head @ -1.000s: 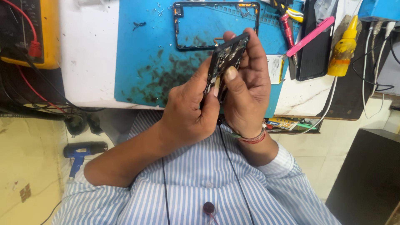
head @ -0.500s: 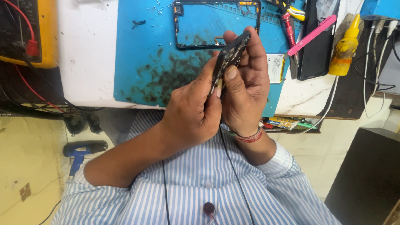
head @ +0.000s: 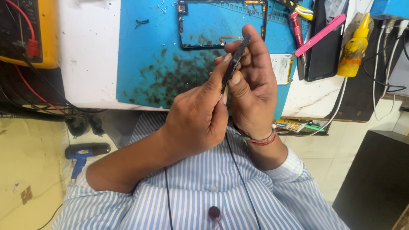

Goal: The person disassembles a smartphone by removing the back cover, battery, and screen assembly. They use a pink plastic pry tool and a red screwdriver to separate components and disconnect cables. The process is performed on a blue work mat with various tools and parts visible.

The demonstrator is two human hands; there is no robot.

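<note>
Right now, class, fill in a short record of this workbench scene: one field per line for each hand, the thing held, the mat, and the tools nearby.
left hand: grips the lower end of the phone part
right hand: holds the phone part from the other side
phone part: thin, dark, turned edge-on
mat: blue, stained dark
phone frame: black, lying on the mat
bottle: yellow, at the right
pink tool: lies beside the bottle

We see the phone frame (head: 222, 24) lying on the mat (head: 140, 64), behind our hands; the meter (head: 27, 32) sits far left, the bottle (head: 357, 47) and tweezers (head: 319, 35) right.
</note>
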